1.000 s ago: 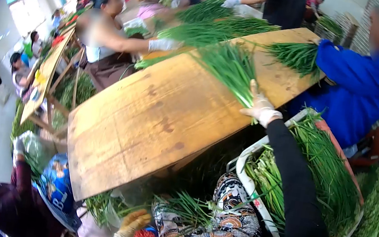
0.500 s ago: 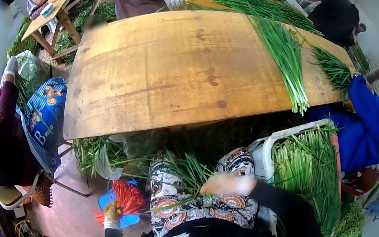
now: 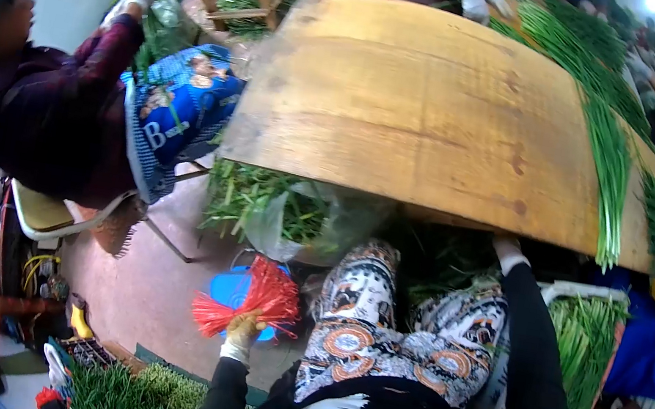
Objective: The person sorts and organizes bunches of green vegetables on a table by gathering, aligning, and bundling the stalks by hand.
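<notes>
My left hand [image 3: 243, 333], in a stained glove, is low beside my left leg, its fingers closed at the pinched middle of a bundle of red plastic strings [image 3: 272, 292]. The strings fan out to both sides over a blue plastic container [image 3: 229, 286]. My right hand [image 3: 507, 248] reaches forward past my right knee to the near edge of the wooden table [image 3: 411, 106]. Its fingers are hidden in the dark under that edge, so whether it holds anything does not show. Patterned trousers [image 3: 358, 338] cover my lap between the hands.
Long green stalks [image 3: 606, 176] lie along the table's right side. A white-framed crate of greens [image 3: 581, 335] stands at my right. Cut greens [image 3: 259, 202] and a clear plastic bag [image 3: 282, 223] lie under the table. A co-worker [image 3: 59, 111] sits at the left; others work beyond.
My view has swung left. My right hand has gone from the green stalks over my lap to the table's edge, and those stalks no longer show there. My left hand has closed on the strings.
</notes>
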A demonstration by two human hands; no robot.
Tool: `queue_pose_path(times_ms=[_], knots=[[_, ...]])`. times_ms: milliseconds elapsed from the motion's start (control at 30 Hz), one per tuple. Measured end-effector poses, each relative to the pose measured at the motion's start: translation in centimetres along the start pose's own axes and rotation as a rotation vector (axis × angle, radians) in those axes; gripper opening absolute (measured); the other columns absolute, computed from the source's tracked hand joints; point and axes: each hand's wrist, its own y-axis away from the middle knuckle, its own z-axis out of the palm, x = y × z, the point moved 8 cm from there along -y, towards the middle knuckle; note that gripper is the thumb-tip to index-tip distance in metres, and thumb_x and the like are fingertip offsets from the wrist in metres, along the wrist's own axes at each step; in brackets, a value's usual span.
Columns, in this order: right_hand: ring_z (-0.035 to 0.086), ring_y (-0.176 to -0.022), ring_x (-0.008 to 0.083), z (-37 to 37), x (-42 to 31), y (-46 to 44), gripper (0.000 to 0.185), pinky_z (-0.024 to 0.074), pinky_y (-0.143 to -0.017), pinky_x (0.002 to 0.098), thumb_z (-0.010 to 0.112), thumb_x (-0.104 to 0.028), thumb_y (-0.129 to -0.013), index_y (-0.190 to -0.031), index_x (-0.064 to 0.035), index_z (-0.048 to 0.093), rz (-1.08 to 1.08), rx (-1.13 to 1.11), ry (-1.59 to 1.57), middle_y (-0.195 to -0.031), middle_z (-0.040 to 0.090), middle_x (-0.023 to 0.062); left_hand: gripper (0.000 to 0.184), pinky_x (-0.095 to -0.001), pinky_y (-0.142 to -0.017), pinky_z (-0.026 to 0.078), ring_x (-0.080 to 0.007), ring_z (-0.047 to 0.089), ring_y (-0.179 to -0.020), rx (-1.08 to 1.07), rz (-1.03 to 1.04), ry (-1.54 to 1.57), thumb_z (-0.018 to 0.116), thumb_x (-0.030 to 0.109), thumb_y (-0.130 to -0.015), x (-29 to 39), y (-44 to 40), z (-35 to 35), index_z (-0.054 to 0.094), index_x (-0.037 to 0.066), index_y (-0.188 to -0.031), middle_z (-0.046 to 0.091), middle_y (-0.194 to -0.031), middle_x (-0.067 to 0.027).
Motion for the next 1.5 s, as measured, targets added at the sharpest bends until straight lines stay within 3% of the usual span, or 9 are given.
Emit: queue_pose_path(times_ms=[300, 500, 600, 800, 1000, 1167, 1267, 1467, 1500], knots=[[0.050, -0.100, 0.0287, -19.9, -18.6, 18.6, 0.029, 0.0388, -0.087, 0.0354, 0.053, -0.019, -0.074, -0.101, -0.0116, 0.055, -0.553, -0.004, -0.561, -0.108, 0.053, 0.0105, 0.029, -0.0167, -0.046, 0.040, -0.0071, 0.048, -0.046, -0.169, -0.007, -0.413, 0.053, 0.022, -0.081, 5.7, 0.7, 14.6, 0.055, 0.000, -0.100, 0.059, -0.071, -0.0071], [0.047, -0.100, 0.0228, -19.8, -15.4, 31.9, 0.027, 0.0327, -0.086, 0.0408, 0.052, -0.028, -0.077, -0.102, -0.0156, 0.054, -0.403, 0.231, -0.470, -0.103, 0.053, 0.0015, 0.035, -0.0208, -0.058, 0.046, -0.0106, 0.057, -0.062, -0.694, -0.024, -0.627, 0.057, 0.026, -0.080, 5.4, 2.5, 32.3, 0.052, -0.001, -0.103, 0.061, -0.081, -0.0098], [0.046, -0.103, 0.0226, -20.0, -12.1, 36.6, 0.026, 0.0318, -0.086, 0.0432, 0.049, -0.030, -0.080, -0.101, -0.0147, 0.054, -0.207, 0.202, -0.646, -0.103, 0.052, 0.0013, 0.032, -0.0210, -0.073, 0.043, -0.0115, 0.056, -0.075, -0.937, -0.075, -0.571, 0.059, 0.010, -0.077, 3.6, 5.3, 40.4, 0.050, -0.002, -0.105, 0.060, -0.083, -0.0071], [0.054, -0.086, 0.0246, -19.8, -5.5, 46.2, 0.020, 0.0427, -0.076, 0.0329, 0.049, -0.024, -0.081, -0.090, -0.0087, 0.059, 0.121, 0.376, -0.850, -0.093, 0.059, 0.0064, 0.035, -0.0240, -0.079, 0.043, -0.0133, 0.054, -0.085, -1.287, -0.194, -0.683, 0.061, 0.007, -0.076, -2.5, 11.9, 51.6, 0.049, 0.000, -0.108, 0.056, -0.101, -0.0104], [0.055, -0.085, 0.0229, -18.1, -3.1, 52.6, 0.024, 0.0440, -0.074, 0.0312, 0.047, -0.026, -0.083, -0.094, -0.0085, 0.060, 0.330, 0.509, -0.779, -0.092, 0.059, 0.0064, 0.019, -0.0235, -0.076, 0.041, -0.0107, 0.052, -0.083, -1.491, 0.470, -0.741, 0.057, 0.005, -0.079, -4.1, 16.9, 61.0, 0.052, 0.000, -0.097, 0.056, -0.097, -0.0085], [0.057, -0.075, 0.0191, -17.5, -0.2, 57.8, 0.021, 0.0469, -0.066, 0.0294, 0.049, -0.029, -0.083, -0.091, -0.0152, 0.062, 0.489, 0.595, -0.767, -0.086, 0.060, 0.0031, 0.046, -0.0286, -0.083, 0.040, -0.0182, 0.046, -0.099, -1.500, 0.741, -0.823, 0.055, 0.013, -0.080, -6.0, 17.6, 67.0, 0.037, -0.002, -0.120, 0.046, -0.111, -0.0128], [0.056, -0.071, 0.0194, -18.9, 6.0, 61.5, 0.018, 0.0465, -0.063, 0.0302, 0.050, -0.025, -0.082, -0.087, -0.0111, 0.062, 0.695, 0.890, -0.445, -0.080, 0.058, 0.0048, 0.061, -0.0367, -0.092, 0.033, -0.0277, 0.041, -0.110, -1.610, 1.289, -0.855, 0.063, 0.016, -0.075, -6.7, 22.3, 69.3, 0.031, -0.001, -0.124, 0.041, -0.121, -0.0179], [0.050, -0.096, 0.0255, -22.1, 13.8, 51.3, 0.033, 0.0395, -0.085, 0.0363, 0.053, -0.025, -0.079, -0.108, -0.0090, 0.046, 0.629, 0.651, -0.409, -0.100, 0.054, 0.0090, 0.077, -0.0411, -0.080, 0.041, -0.0345, 0.050, -0.097, -1.534, 1.597, -1.338, 0.065, 0.017, -0.067, -13.4, 21.1, 72.5, 0.022, 0.007, -0.130, 0.049, -0.109, -0.0204], [0.047, -0.099, 0.0271, -21.4, 15.6, 49.3, 0.034, 0.0380, -0.085, 0.0371, 0.056, -0.026, -0.077, -0.107, -0.0112, 0.048, 0.689, 0.624, -0.401, -0.106, 0.052, 0.0068, 0.076, -0.0390, -0.071, 0.045, -0.0328, 0.055, -0.087, -1.493, 1.319, -1.509, 0.064, 0.014, -0.068, -14.0, 20.1, 72.5, 0.022, 0.010, -0.131, 0.054, -0.100, -0.0193]])
